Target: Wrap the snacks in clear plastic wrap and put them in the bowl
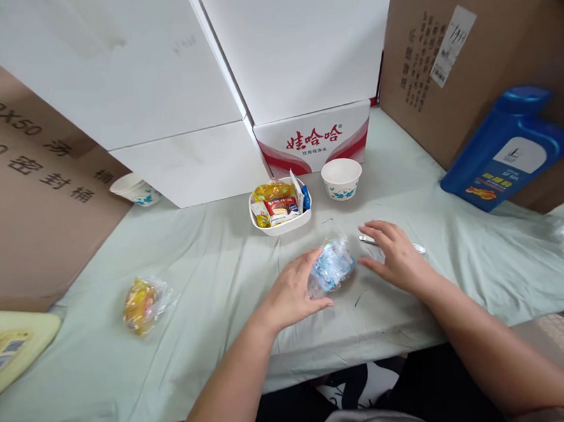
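The blue plastic-wrapped packet (334,265) is set between the hands, its long axis obscured by crumpled wrap. Its near side is met by the left hand (294,288), loosely spread; the right hand (399,258), unclosed, is held just apart. Beyond the hands, room is bounded by a snack-filled white bowl (285,227) and a leaf-printed paper bowl (341,185); the near edge of the tabletop (218,266) is crossed by both forearms.

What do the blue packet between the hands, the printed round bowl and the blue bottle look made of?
Blue packet: likely thin, glossy plastic film; crinkled, clear at the edges, with sharp glints.
Printed round bowl: probably coated paper, fairly matte white with a printed pattern; plastic can't be ruled out.
Blue bottle: apparently molded plastic, semi-gloss; smooth, rounded opaque body.
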### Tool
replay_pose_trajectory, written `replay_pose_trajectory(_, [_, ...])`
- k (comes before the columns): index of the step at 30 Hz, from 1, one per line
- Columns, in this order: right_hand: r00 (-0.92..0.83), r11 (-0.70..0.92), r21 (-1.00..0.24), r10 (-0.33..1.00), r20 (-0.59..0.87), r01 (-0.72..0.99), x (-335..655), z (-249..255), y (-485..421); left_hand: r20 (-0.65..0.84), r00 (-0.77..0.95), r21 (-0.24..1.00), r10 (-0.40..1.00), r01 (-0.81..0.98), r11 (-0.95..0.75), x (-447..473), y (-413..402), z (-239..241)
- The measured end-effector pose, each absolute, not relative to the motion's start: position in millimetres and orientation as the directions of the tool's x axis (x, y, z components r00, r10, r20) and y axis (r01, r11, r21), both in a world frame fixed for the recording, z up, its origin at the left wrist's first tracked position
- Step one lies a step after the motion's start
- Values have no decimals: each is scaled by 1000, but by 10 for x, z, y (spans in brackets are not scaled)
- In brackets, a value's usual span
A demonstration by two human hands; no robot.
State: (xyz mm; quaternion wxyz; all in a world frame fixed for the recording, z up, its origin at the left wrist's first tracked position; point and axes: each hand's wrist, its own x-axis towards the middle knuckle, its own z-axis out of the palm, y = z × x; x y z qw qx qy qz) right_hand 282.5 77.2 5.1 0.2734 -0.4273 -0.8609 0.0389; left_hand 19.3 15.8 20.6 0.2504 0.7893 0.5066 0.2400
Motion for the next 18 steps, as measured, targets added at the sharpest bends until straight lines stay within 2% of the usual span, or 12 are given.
replay_pose_trajectory(3, [-680, 814, -324, 581, 446, 483, 2657, 126, 631, 208, 462, 630, 862, 611, -479, 208, 165, 162])
replay_pose_trajectory(5, [-727, 837, -339, 543, 421, 429, 2618, 149, 603, 275, 374, 642, 886, 614, -459, 152, 186, 162])
replay_pose_trajectory(7, [-665, 806, -390, 589, 458, 445, 2633, 137, 631, 330, 194, 665, 924, 647, -373, 59, 216, 182])
replay_pose_trajectory(9, [-528, 740, -463, 672, 519, 488, 2673, 104, 682, 360, 15, 680, 933, 681, -274, -26, 242, 212])
replay_pose_trajectory(11, [-388, 671, -525, 737, 554, 524, 2711, 73, 723, 387, -90, 679, 918, 701, -218, -68, 253, 240])
replay_pose_trajectory(15, [-259, 616, -581, 772, 581, 531, 2757, 95, 722, 462, -105, 680, 880, 680, -276, -44, 228, 283])
replay_pose_trajectory(17, [-329, 683, -574, 725, 605, 451, 2784, 175, 689, 500, -52, 720, 864, 580, -381, -47, 197, 300])
replay_pose_trajectory(18, [-421, 733, -566, 680, 600, 378, 2800, 231, 667, 510, -4, 749, 860, 494, -441, -61, 178, 308])
